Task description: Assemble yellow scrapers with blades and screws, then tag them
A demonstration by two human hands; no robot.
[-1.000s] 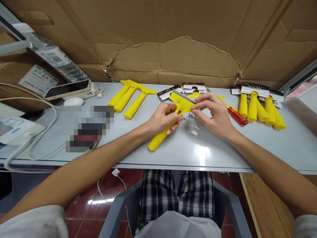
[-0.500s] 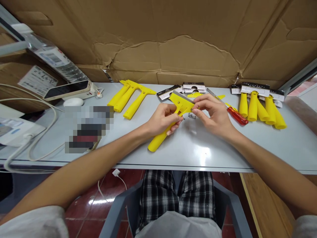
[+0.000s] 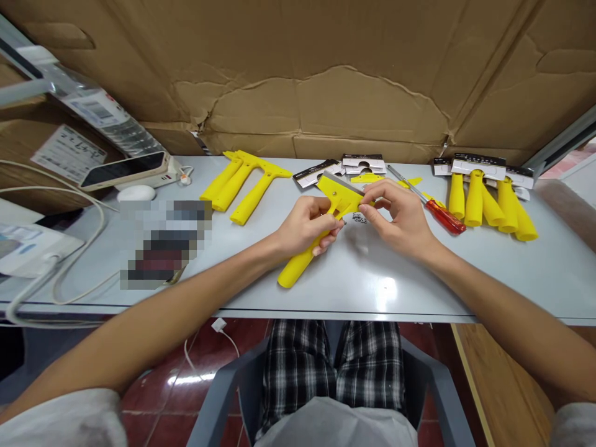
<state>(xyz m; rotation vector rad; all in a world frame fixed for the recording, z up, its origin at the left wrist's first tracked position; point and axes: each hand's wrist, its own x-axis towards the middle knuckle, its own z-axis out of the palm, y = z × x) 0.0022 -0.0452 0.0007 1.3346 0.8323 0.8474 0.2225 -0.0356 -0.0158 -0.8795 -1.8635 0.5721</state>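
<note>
My left hand [image 3: 305, 225] grips the yellow scraper [image 3: 321, 230] by its handle | my right hand [image 3: 400, 217] pinches its head | small screws [image 3: 359, 218] just below on the table [image 3: 372, 279]

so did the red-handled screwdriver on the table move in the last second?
No. The red-handled screwdriver still lies just left of the yellow scraper row; only the camera view shifted slightly.
</note>
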